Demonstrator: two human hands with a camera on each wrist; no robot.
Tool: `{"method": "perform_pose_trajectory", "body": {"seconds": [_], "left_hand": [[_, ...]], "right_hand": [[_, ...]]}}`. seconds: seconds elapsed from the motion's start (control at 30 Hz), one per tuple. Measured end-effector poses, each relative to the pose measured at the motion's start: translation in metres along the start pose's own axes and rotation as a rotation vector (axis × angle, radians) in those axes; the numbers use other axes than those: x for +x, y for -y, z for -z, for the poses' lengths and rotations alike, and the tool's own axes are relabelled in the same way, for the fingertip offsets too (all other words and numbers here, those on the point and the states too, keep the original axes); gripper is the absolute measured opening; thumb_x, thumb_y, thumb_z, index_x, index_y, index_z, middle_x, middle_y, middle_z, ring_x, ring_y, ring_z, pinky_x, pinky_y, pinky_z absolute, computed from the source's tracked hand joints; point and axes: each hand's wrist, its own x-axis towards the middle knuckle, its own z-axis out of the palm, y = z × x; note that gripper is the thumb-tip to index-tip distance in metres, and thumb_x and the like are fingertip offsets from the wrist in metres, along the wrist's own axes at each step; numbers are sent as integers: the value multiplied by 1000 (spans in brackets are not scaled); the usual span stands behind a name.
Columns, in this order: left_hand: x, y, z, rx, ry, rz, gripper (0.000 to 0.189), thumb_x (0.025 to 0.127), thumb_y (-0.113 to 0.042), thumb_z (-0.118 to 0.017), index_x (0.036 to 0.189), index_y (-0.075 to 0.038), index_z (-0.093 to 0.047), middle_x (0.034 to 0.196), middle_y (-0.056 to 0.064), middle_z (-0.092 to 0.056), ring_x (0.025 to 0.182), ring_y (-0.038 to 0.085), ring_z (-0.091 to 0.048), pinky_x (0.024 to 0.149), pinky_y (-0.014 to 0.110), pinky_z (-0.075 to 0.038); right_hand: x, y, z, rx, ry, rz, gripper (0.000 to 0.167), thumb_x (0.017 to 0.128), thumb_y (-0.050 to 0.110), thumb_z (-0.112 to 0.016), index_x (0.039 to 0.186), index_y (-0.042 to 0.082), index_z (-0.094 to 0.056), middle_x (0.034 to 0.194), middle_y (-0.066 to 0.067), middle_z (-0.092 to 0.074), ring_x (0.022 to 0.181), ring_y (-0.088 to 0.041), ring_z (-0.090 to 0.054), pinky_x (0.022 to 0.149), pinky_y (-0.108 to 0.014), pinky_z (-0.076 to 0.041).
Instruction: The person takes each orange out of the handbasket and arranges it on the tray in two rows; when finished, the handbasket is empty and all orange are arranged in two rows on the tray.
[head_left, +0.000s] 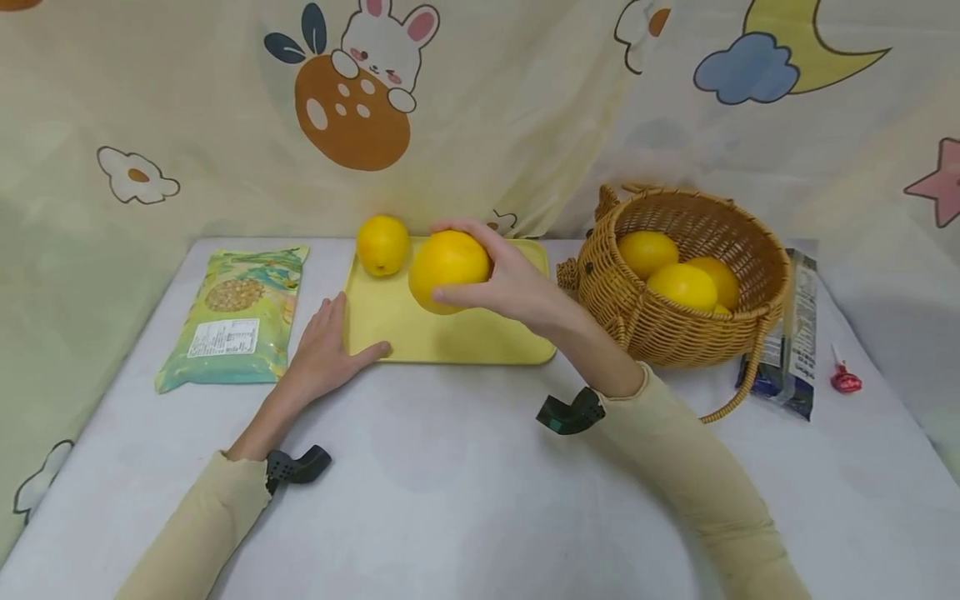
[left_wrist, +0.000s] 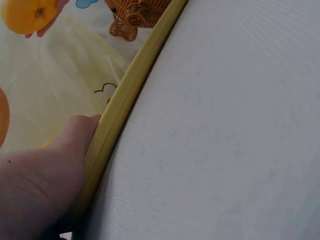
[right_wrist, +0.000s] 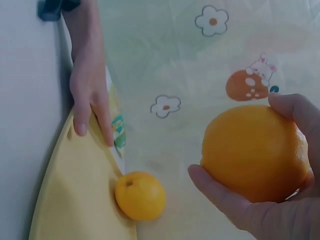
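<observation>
My right hand (head_left: 517, 279) grips a round yellow-orange fruit (head_left: 450, 271), an orange by its look, above the yellow tray (head_left: 450, 337). In the right wrist view thumb and fingers curl round the held orange (right_wrist: 255, 152). A second orange (head_left: 383, 245) lies in the tray's far left corner. My left hand (head_left: 322, 354) rests at the tray's left end, fingers straight along the side and thumb over the near rim. In the left wrist view that hand (left_wrist: 45, 180) lies against the tray's edge (left_wrist: 125, 95).
A wicker basket (head_left: 675, 342) holding several yellow fruits (head_left: 682, 286) stands right of the tray. Behind it lies a dark packet (head_left: 801, 333), with a red lollipop (head_left: 846, 380) farther right. A green snack bag (head_left: 236, 312) lies at the left. A patterned curtain (head_left: 510, 108) hangs behind.
</observation>
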Motion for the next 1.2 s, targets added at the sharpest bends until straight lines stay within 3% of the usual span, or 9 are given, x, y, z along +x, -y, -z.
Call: {"method": "perform_pose_trajectory", "body": {"seconds": [0.2,0.37,0.63,0.93,1.2], "left_hand": [[-1,0,0,-1,0,4,116,85,-63,-60,154,1,7,162,26,-2,150,45,0,121,60,-7],[-1,-1,1,-1,-6,-1,115,85,-62,-60,154,0,7,162,26,-3,150,45,0,121,60,-6],[-2,-2,0,-7,4,10,115,85,-63,-59,154,0,7,162,26,-1,150,45,0,121,61,-6],[-3,-2,-2,2,3,20,115,85,-64,-59,154,1,6,161,27,-1,149,45,0,120,62,-7],[-2,-1,-2,10,-8,16,115,85,-63,-60,154,2,5,161,27,-3,150,45,-1,120,61,-7]], "right_hand": [[18,-5,-5,-25,-66,107,62,83,15,-73,139,22,-48,136,-3,-49,108,-24,-56,88,-36,-53],[36,-12,-6,-27,-84,108,58,84,21,-72,137,24,-50,135,-2,-50,106,-23,-57,87,-36,-53],[69,-32,1,-79,-95,26,59,86,28,-71,139,25,-47,137,-2,-49,107,-24,-56,84,-34,-54],[88,-51,7,-54,-57,-109,58,88,39,-68,140,26,-48,136,-4,-48,110,-27,-55,73,-38,-60],[104,-65,10,19,-41,-227,61,87,36,-71,142,26,-46,138,-7,-46,116,-30,-52,81,-49,-59]]}}
